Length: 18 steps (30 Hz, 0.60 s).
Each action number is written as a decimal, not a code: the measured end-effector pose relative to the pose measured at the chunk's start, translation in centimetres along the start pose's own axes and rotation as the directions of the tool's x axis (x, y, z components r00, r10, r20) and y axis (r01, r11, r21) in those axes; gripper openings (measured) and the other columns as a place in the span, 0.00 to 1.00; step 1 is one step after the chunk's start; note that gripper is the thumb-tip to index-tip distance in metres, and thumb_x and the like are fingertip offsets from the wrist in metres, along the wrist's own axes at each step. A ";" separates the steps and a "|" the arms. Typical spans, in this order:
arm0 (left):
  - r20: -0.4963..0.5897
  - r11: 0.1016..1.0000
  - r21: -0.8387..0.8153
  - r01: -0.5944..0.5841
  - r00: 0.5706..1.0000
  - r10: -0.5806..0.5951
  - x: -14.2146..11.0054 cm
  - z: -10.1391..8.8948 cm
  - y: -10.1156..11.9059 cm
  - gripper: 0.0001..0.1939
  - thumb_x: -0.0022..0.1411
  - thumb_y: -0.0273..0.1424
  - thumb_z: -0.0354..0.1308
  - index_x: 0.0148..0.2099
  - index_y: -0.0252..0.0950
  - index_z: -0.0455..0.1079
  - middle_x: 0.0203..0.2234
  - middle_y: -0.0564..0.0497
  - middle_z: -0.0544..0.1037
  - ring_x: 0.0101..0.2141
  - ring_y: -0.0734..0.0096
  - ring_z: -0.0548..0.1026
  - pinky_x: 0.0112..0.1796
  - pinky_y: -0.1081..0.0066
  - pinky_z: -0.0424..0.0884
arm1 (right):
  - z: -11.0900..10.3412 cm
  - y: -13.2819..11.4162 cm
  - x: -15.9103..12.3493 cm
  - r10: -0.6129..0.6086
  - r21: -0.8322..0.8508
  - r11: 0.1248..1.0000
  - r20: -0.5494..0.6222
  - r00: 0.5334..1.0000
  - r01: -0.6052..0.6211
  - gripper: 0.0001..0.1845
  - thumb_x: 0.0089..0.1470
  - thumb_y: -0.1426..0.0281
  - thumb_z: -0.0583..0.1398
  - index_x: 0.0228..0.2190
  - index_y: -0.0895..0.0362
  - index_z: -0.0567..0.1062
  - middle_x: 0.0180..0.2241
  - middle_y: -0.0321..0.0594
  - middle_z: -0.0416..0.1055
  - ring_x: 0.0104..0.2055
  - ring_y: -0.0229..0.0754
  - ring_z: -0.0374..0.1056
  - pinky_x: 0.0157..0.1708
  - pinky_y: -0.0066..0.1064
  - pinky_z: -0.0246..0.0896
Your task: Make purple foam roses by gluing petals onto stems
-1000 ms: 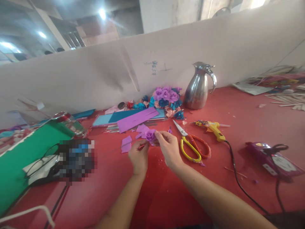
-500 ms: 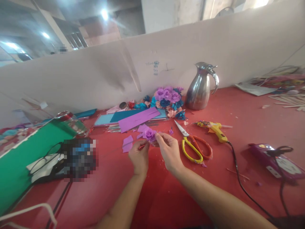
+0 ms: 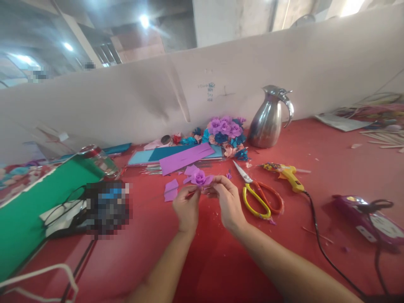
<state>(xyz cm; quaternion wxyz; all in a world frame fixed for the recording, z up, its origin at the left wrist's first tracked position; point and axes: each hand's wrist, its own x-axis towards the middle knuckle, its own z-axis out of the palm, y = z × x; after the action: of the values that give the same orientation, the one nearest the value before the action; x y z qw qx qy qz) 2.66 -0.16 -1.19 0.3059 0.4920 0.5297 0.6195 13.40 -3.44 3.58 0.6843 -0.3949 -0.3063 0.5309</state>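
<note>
Two bare forearms (image 3: 274, 256) with bare fingers (image 3: 224, 182)

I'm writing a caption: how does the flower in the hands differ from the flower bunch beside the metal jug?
The held flower is a single bloom; the flower bunch has many. The held flower is purple; the bunch mixes purple, blue and pink. The held flower is in the left hand and right hand; the bunch sits beside the metal jug. Both show purple, rose-like petals.

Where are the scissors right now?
In the head view, the scissors lie on the red table, just right of the right hand, with the yellow glue gun beyond them to the right.
</note>
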 end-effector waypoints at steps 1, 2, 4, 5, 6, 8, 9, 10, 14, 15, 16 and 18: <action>0.003 1.000 -0.005 0.004 1.000 -0.004 0.0 0.0 0.0 0.05 0.48 0.32 0.63 0.28 0.36 0.77 0.25 0.51 0.79 0.30 0.68 0.76 0.33 0.69 0.73 | 0.0 0.1 0.0 -0.008 -0.026 1.000 0.004 1.000 0.008 0.05 0.47 0.69 0.56 0.27 0.56 0.72 0.25 0.35 0.74 0.26 0.37 0.70 0.28 0.28 0.64; 0.003 1.000 -0.007 0.009 1.000 -0.009 0.0 0.0 0.1 0.05 0.48 0.32 0.63 0.28 0.36 0.77 0.25 0.51 0.79 0.30 0.68 0.76 0.33 0.70 0.73 | 0.0 0.2 0.0 -0.020 -0.054 0.998 0.007 1.000 0.020 0.05 0.46 0.69 0.56 0.27 0.56 0.72 0.25 0.34 0.73 0.25 0.36 0.69 0.28 0.27 0.63; -0.001 1.000 -0.010 0.015 1.000 -0.015 -0.1 0.0 0.3 0.05 0.48 0.32 0.64 0.28 0.36 0.77 0.25 0.51 0.79 0.30 0.68 0.76 0.33 0.70 0.72 | 0.0 0.6 0.1 -0.050 -0.108 0.993 0.018 0.999 0.052 0.03 0.45 0.70 0.58 0.26 0.56 0.71 0.24 0.33 0.71 0.26 0.36 0.68 0.29 0.27 0.63; 0.003 1.000 -0.013 0.015 1.000 -0.015 -0.1 -0.1 0.4 0.05 0.48 0.33 0.65 0.28 0.36 0.77 0.25 0.51 0.79 0.30 0.68 0.76 0.33 0.70 0.72 | 0.0 0.8 0.1 -0.069 -0.130 0.989 0.030 0.997 0.072 0.03 0.45 0.70 0.59 0.27 0.56 0.71 0.25 0.33 0.71 0.27 0.36 0.68 0.30 0.28 0.64; 0.011 1.000 -0.016 0.013 1.000 -0.012 -0.1 -0.1 0.5 0.05 0.48 0.33 0.65 0.28 0.36 0.77 0.25 0.51 0.79 0.30 0.68 0.75 0.33 0.70 0.72 | 0.0 1.0 0.2 -0.089 -0.149 0.984 0.045 0.995 0.095 0.04 0.45 0.69 0.59 0.27 0.56 0.72 0.26 0.34 0.71 0.28 0.37 0.68 0.32 0.29 0.64; 0.033 1.000 -0.021 0.004 0.999 -0.003 -0.1 -0.2 0.8 0.05 0.48 0.32 0.65 0.28 0.36 0.76 0.25 0.52 0.79 0.29 0.68 0.75 0.33 0.70 0.72 | -0.1 1.4 0.3 -0.126 -0.191 0.972 0.070 0.990 0.137 0.05 0.46 0.68 0.61 0.29 0.56 0.72 0.28 0.36 0.73 0.31 0.38 0.68 0.34 0.30 0.65; 0.041 1.000 -0.021 0.001 0.999 0.000 -0.1 -0.2 0.9 0.05 0.48 0.32 0.64 0.28 0.36 0.76 0.25 0.52 0.79 0.29 0.68 0.75 0.34 0.70 0.72 | -0.2 1.6 0.3 -0.141 -0.219 0.963 0.078 0.987 0.155 0.06 0.47 0.68 0.61 0.30 0.56 0.73 0.29 0.37 0.73 0.31 0.39 0.69 0.35 0.30 0.65; 0.045 1.000 -0.017 -0.003 0.999 0.004 -0.1 -0.2 1.0 0.04 0.48 0.32 0.64 0.27 0.36 0.76 0.25 0.52 0.79 0.30 0.68 0.75 0.34 0.70 0.71 | -0.2 1.7 0.4 -0.152 -0.251 0.953 0.084 0.985 0.169 0.06 0.47 0.68 0.61 0.30 0.56 0.73 0.30 0.37 0.74 0.32 0.39 0.69 0.35 0.30 0.65; 0.054 1.000 -0.015 -0.006 0.999 0.007 -0.3 -0.3 1.2 0.04 0.48 0.31 0.64 0.28 0.36 0.76 0.25 0.52 0.79 0.31 0.68 0.75 0.35 0.70 0.71 | -0.4 1.9 0.4 -0.166 -0.360 0.914 0.096 0.982 0.189 0.07 0.48 0.69 0.60 0.33 0.56 0.73 0.32 0.38 0.75 0.31 0.39 0.69 0.34 0.31 0.64; 0.060 1.000 -0.021 -0.003 0.998 0.005 -0.3 -0.3 1.2 0.04 0.48 0.31 0.64 0.28 0.36 0.76 0.26 0.51 0.79 0.31 0.67 0.75 0.35 0.70 0.71 | -0.4 1.9 0.4 -0.173 -0.381 0.904 0.095 0.980 0.196 0.07 0.48 0.69 0.60 0.33 0.55 0.73 0.32 0.38 0.75 0.31 0.39 0.69 0.34 0.31 0.64; 0.067 1.000 -0.026 0.002 0.998 0.000 -0.4 -0.3 1.2 0.04 0.48 0.32 0.64 0.28 0.36 0.76 0.26 0.51 0.79 0.31 0.67 0.75 0.34 0.70 0.71 | -0.4 1.9 0.4 -0.183 -0.400 0.893 0.095 0.978 0.206 0.06 0.48 0.69 0.60 0.33 0.55 0.73 0.31 0.37 0.75 0.31 0.39 0.69 0.33 0.31 0.64; 0.084 0.999 -0.031 0.008 0.996 -0.006 -0.4 -0.3 1.1 0.05 0.48 0.32 0.63 0.29 0.36 0.76 0.26 0.51 0.79 0.31 0.67 0.75 0.35 0.69 0.72 | -0.4 2.0 0.4 -0.211 -0.432 0.871 0.100 0.972 0.233 0.06 0.49 0.69 0.60 0.32 0.55 0.72 0.30 0.36 0.74 0.30 0.39 0.68 0.32 0.30 0.63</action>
<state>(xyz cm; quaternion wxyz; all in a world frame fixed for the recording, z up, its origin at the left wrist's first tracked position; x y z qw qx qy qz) 2.70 -0.89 -0.28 0.3376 0.5109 0.5084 0.6054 12.86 -2.88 1.67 0.6254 -0.4885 -0.4790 0.3753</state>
